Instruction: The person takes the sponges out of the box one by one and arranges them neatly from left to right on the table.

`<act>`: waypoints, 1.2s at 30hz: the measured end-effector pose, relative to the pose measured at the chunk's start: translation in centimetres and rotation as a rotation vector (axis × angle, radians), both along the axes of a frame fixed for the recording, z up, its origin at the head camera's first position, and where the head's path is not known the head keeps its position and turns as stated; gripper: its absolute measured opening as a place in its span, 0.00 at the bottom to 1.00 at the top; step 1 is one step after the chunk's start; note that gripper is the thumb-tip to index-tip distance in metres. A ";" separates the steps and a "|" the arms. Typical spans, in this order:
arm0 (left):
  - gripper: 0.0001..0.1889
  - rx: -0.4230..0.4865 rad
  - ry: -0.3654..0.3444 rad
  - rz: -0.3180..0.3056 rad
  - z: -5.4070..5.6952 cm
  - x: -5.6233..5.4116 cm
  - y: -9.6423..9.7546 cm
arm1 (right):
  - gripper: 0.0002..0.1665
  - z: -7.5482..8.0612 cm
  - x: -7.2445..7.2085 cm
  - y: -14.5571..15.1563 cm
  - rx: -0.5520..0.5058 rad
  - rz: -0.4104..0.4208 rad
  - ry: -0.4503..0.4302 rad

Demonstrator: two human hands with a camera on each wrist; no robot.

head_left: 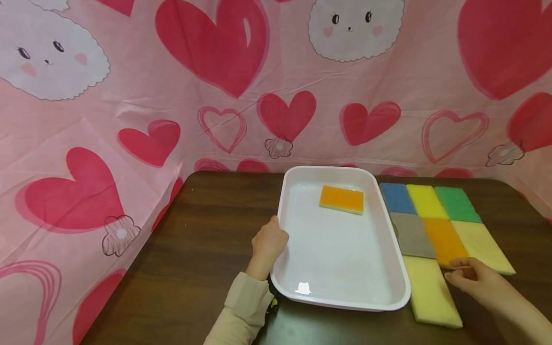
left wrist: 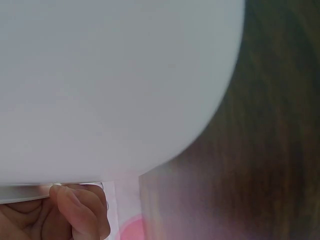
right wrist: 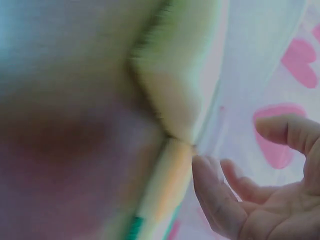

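Observation:
My left hand [head_left: 268, 247] grips the left rim of a white plastic tray [head_left: 332, 258]; in the left wrist view its fingers [left wrist: 82, 215] curl at the tray's edge. One orange sponge [head_left: 342, 197] lies inside the tray, toward the far end. Right of the tray, my right hand [head_left: 480, 280] is at the near edge of another orange sponge [head_left: 444, 237]. Its thumb and fingers are apart in the right wrist view, and whether the fingertips touch the sponge is unclear. A pale yellow sponge [head_left: 433, 292] lies just left of this hand.
Around the orange sponge on the dark wooden table [head_left: 207, 239] lie a grey sponge [head_left: 412, 235], a blue one [head_left: 397, 197], a yellow one [head_left: 427, 200], a green one [head_left: 457, 203] and a second pale yellow one [head_left: 483, 244]. A pink heart-print cloth [head_left: 327, 76] hangs behind.

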State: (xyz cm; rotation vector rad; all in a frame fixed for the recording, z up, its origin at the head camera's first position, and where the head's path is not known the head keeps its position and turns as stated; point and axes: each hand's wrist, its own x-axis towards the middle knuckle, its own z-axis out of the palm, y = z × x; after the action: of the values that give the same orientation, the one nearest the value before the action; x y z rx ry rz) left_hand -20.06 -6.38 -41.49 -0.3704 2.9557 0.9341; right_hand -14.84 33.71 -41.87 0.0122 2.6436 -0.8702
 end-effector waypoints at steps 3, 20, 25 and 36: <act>0.15 0.000 0.002 0.002 0.1 0.0 0.0 | 0.34 1.2 -0.4 -0.6 0.011 -0.015 0.131; 0.17 -0.002 -0.005 0.004 0.2 0.1 0.0 | 0.33 7.3 -3.1 -8.0 -0.146 0.016 0.356; 0.17 -0.002 -0.001 0.004 0.3 0.0 0.0 | 0.37 8.7 -4.3 -10.7 -0.192 0.002 0.289; 0.19 -0.003 -0.008 0.009 0.1 0.1 0.1 | 0.37 10.1 -7.3 -15.0 -0.297 -0.035 0.154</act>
State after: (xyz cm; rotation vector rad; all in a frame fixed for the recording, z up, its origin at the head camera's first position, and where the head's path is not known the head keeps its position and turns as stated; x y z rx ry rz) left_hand -20.00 -6.29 -41.35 -0.3877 2.9508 0.9275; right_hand -22.09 18.71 -31.73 -0.0873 2.6304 -1.3153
